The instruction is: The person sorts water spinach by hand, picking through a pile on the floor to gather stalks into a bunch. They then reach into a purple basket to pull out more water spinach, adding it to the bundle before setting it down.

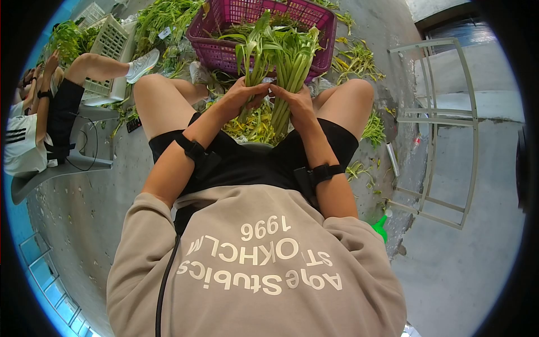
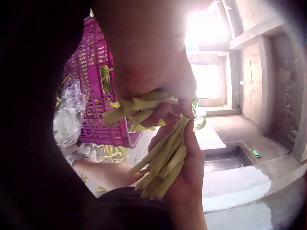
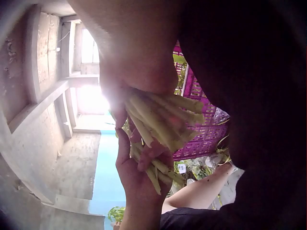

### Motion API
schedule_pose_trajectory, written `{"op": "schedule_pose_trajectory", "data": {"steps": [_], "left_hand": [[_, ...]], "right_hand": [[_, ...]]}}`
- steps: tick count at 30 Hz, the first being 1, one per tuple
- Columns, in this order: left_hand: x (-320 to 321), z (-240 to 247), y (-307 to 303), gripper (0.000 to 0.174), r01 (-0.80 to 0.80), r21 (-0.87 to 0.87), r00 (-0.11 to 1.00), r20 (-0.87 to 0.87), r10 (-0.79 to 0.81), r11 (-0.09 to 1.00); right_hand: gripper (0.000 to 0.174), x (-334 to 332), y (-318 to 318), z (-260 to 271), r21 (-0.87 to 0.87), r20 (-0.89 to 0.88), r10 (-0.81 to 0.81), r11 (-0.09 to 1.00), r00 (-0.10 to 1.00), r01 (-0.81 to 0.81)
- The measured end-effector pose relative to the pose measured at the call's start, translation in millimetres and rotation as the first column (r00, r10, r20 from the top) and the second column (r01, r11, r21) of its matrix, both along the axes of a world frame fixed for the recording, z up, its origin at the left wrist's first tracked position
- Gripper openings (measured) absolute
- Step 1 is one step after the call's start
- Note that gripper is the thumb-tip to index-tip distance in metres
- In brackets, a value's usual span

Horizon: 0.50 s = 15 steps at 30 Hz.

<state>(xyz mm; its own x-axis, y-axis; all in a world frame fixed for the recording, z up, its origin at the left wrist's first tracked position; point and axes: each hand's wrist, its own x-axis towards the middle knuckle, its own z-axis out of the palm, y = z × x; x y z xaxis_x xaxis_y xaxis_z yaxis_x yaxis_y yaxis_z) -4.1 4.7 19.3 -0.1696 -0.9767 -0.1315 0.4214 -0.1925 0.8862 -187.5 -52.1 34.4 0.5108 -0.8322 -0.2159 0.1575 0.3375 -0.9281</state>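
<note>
The left hand (image 1: pixel 250 94) curls round a small bunch (image 1: pixel 257 66) and the right hand (image 1: pixel 297 102) round a bigger bunch (image 1: pixel 294 63), by the crate (image 1: pixel 215 51); light grips and level ends should prevent bruising.

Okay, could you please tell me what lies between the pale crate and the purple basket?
In the head view, a loose heap of leafy greens lies between the pale crate and the purple basket, with a neighbour's shoe nearer the crate.

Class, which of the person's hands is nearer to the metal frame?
Right. The right hand holds stalks on the side toward the metal frame; the left hand, holding another bunch, is farther away.
</note>
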Motion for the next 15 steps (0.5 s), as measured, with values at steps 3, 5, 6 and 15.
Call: {"op": "schedule_pose_trajectory", "data": {"steps": [3, 5, 6, 15], "left_hand": [[1, -1, -1, 0.022, 0.029, 0.02, 1.0, -0.012, -0.029, 0.999], [2, -3, -1, 0.022, 0.037, 0.023, 0.999, -0.021, -0.037, 0.999], [2, -4, -2, 0.023, 0.046, 0.025, 0.999, -0.029, -0.045, 0.999], [6, -14, -3, 0.029, 0.08, 0.01, 0.996, -0.039, -0.079, 0.997]], "right_hand": [[0.04, 0, 0, 0, -0.011, 0.008, 0.006, 1.0, 1.0, -0.006], [0.04, 0, 0, 0, -0.027, 0.013, 0.002, 1.0, 1.0, -0.002], [0.04, 0, 0, 0, -0.027, 0.013, 0.002, 1.0, 1.0, -0.002], [0.041, -3, -1, -1, 0.058, 0.051, 0.073, 0.995, 0.996, -0.076]]}}
